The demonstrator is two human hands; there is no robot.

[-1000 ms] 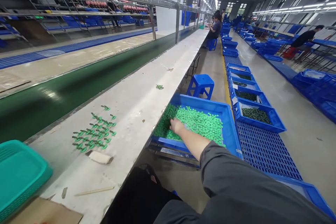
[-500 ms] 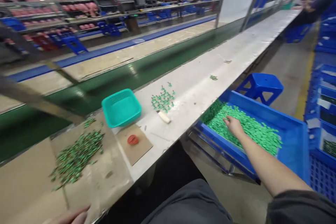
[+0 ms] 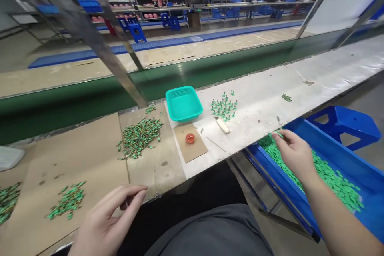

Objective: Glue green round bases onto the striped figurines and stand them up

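My right hand (image 3: 295, 154) is raised over the near-left end of a blue bin (image 3: 333, 144) of flat green discs (image 3: 333, 178). Pinched in its fingertips is a small green disc (image 3: 279, 134), with a thin dark pin showing above it. My left hand (image 3: 112, 218) hovers at the table's near edge, thumb and index tips close together; something dark shows between the fingers but cannot be made out. Between the hands, a small red-orange cup (image 3: 190, 139) rests on a cardboard piece (image 3: 192, 154). Beyond it several green discs with upright pins (image 3: 224, 106) stand near a white-handled tool (image 3: 222, 125).
A teal basket (image 3: 184, 106) stands at the table's far side. Piles of green-and-brown pieces (image 3: 141, 136) lie on brown paper (image 3: 99, 140) to the left. A metal post (image 3: 114, 64) rises behind the table. A blue stool (image 3: 348, 124) stands beyond the bin.
My view has turned left. My right hand has come up out of the discs toward the table edge, carrying a green disc. More of my left hand now shows.
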